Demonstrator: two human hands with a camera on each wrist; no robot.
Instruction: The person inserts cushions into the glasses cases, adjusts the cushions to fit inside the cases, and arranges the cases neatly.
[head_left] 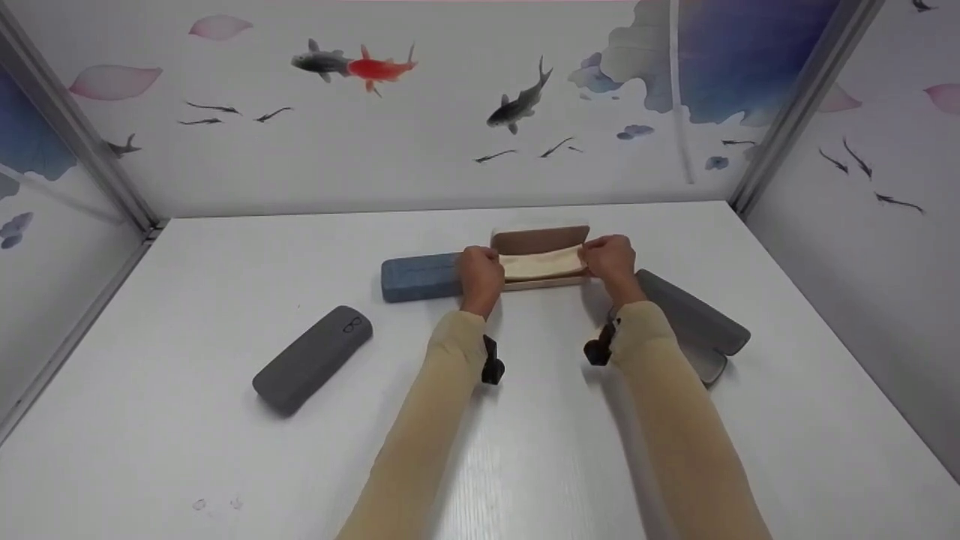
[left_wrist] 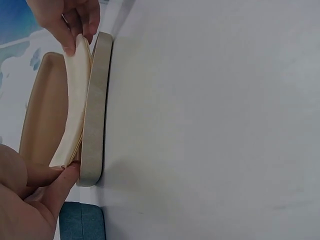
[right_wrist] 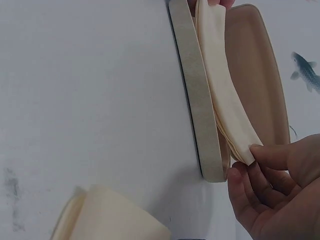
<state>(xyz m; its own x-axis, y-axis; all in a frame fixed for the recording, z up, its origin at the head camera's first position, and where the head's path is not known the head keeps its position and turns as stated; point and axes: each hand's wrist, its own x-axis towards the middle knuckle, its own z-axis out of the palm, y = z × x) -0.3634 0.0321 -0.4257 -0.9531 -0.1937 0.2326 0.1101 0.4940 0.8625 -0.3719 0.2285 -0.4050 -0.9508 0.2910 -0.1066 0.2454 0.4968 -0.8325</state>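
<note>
My left hand (head_left: 481, 277) and right hand (head_left: 611, 262) pinch opposite ends of a folded cream cloth (left_wrist: 77, 95). The strip stretches along an open glasses case (right_wrist: 195, 95) with a pale outer wall and tan lining, running between its front wall and raised lid (right_wrist: 255, 70). In the right wrist view, thumb and fingers grip the cloth's near corner, close to the case's end. The left wrist view has the left thumb and index finger at the other end. Beside the left hand lies a closed blue glasses case (head_left: 420, 277), partly hidden by that hand.
A closed grey glasses case (head_left: 313, 360) with a glasses mark lies at left. An open grey case (head_left: 694, 311) sits at right, partly under the right forearm. A cream cloth-like piece (right_wrist: 115, 215) shows low in the right wrist view. Printed walls (head_left: 450, 172) bound the white table (head_left: 525, 465).
</note>
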